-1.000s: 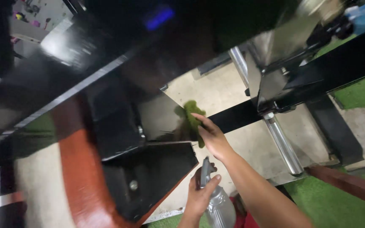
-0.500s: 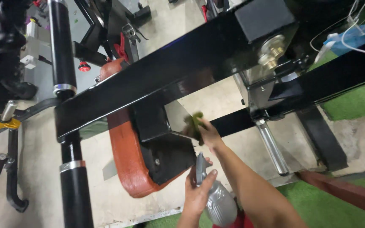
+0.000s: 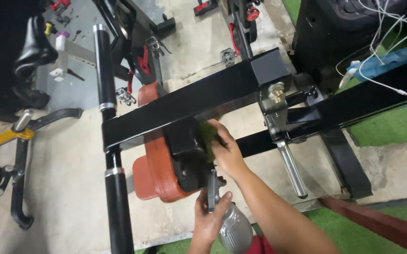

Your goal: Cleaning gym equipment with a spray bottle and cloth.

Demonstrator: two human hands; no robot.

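Observation:
My right hand (image 3: 227, 153) presses a green cloth (image 3: 207, 135) against the black bracket (image 3: 184, 141) under the black steel beam (image 3: 199, 101) of a gym machine. My left hand (image 3: 208, 221) grips a grey spray bottle (image 3: 231, 228) by its trigger head, held just below the bracket. A red-brown padded seat (image 3: 154, 171) hangs beside the bracket, to the left of both hands.
A black padded roller bar (image 3: 111, 155) runs down the left. A chrome peg (image 3: 291, 169) sticks out from the frame at right. Green turf (image 3: 391, 124) lies at right and bottom. White cables (image 3: 377, 61) trail at top right. More gym gear stands at the left and back.
The view has pulled back and up from the machine, showing more floor. My right hand moved the green cloth slightly left and up on the bracket. The bottle stays in my left hand.

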